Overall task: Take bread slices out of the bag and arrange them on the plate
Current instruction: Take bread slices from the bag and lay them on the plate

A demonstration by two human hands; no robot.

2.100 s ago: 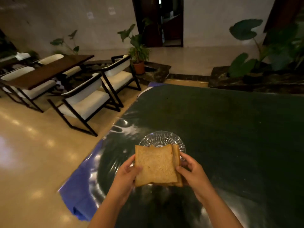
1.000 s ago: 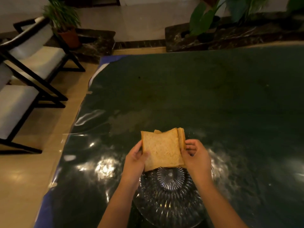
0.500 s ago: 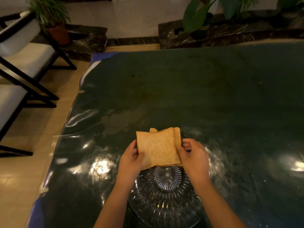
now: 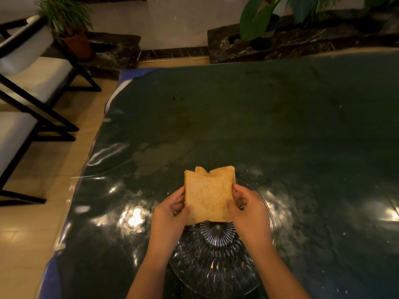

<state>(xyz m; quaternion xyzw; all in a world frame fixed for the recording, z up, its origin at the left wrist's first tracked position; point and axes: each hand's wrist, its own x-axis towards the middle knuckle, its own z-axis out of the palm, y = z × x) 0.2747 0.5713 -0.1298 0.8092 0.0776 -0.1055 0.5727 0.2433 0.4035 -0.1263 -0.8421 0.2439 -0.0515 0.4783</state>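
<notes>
A small stack of brown bread slices [image 4: 207, 196] is held upright between both hands, above the far rim of a ribbed clear glass plate [image 4: 216, 268]. My left hand [image 4: 170, 214] grips the stack's left edge, thumb on the front slice. My right hand [image 4: 248, 210] grips the right edge. At least two slices show; the rear ones peek out at the top. No bag is in view. The plate lies on the dark table just below my wrists, and my hands hide part of it.
The dark green table [image 4: 259, 126] has a glossy plastic cover with crumbs and light glare. Its left edge [image 4: 90, 156] drops to a tiled floor. White-cushioned chairs [image 4: 28, 83] stand at the left. Potted plants [image 4: 71, 24] line the far side.
The view has tilted down from the room to the table, so the plate now lies under the hands. The bread stays gripped in both hands, held slightly more upright.
</notes>
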